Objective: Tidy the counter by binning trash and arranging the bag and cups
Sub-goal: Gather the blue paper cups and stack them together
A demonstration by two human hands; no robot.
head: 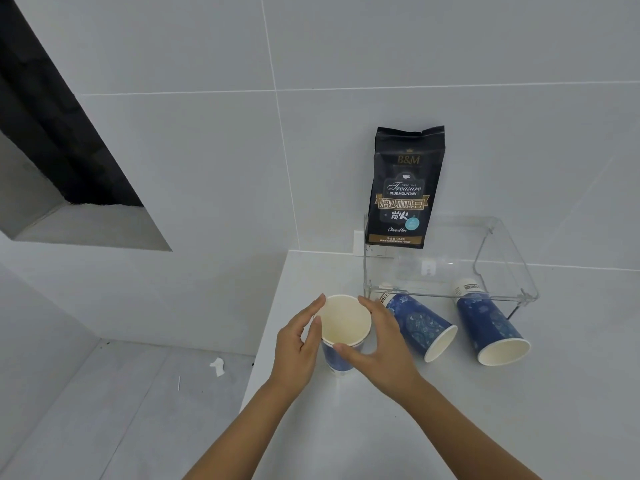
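Observation:
A blue patterned paper cup [343, 327] stands upright near the counter's left edge, its cream inside showing. My left hand [298, 344] cups its left side and my right hand [381, 344] wraps its right side and front rim. Two more blue cups lie tipped on the counter to the right, one [420, 325] close by and one [490, 327] further right, both with open mouths facing me. A black coffee bean bag [403, 188] stands upright against the wall behind them.
A clear acrylic stand [502, 271] sits over the bases of the two tipped cups. The white counter [346, 427] ends at a left edge. On the lower floor to the left lie a crumpled white scrap [217, 367] and a thin stick [178, 383].

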